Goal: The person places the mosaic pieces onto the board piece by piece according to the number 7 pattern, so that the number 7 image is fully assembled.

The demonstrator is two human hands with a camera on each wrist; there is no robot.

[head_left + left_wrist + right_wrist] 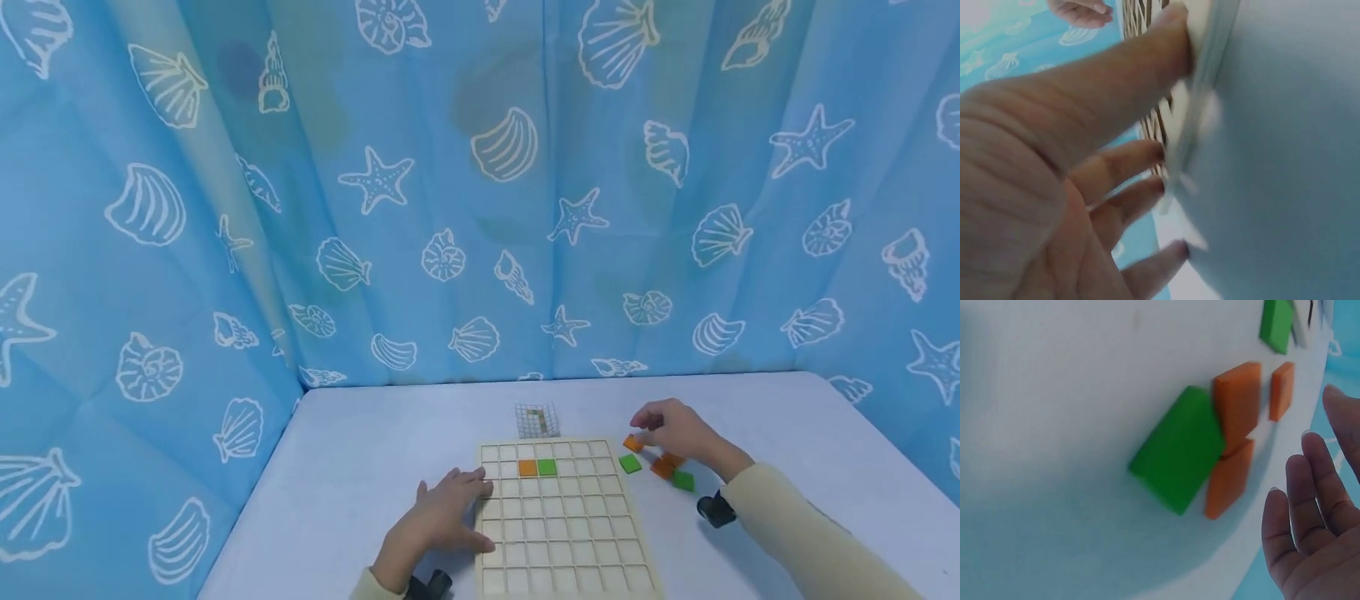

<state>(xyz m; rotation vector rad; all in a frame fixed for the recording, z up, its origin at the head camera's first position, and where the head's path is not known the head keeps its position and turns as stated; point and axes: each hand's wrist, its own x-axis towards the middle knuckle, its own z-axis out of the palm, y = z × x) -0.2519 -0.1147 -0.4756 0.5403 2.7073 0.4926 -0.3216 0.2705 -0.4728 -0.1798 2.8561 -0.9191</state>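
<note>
A pale gridded wooden board (556, 506) lies on the white table, with an orange tile (528, 467) and a green tile (547, 467) side by side in its cells. My left hand (446, 515) rests at the board's left edge, fingers spread and thumb over the rim. Right of the board, my right hand (678, 429) hovers with nothing in its grasp, its fingertips above a loose orange tile (1282, 390). In the right wrist view its fingers are extended. Nearest that camera is a green tile (1179, 450) against two orange tiles (1238, 403); another green tile (1277, 325) lies farther off.
Behind the board's far edge stands a small gridded card (537, 421) with a few coloured squares on it. A blue curtain (450, 208) with white shell prints hangs around the white table (390, 433). Black cameras (717, 509) are strapped at both wrists.
</note>
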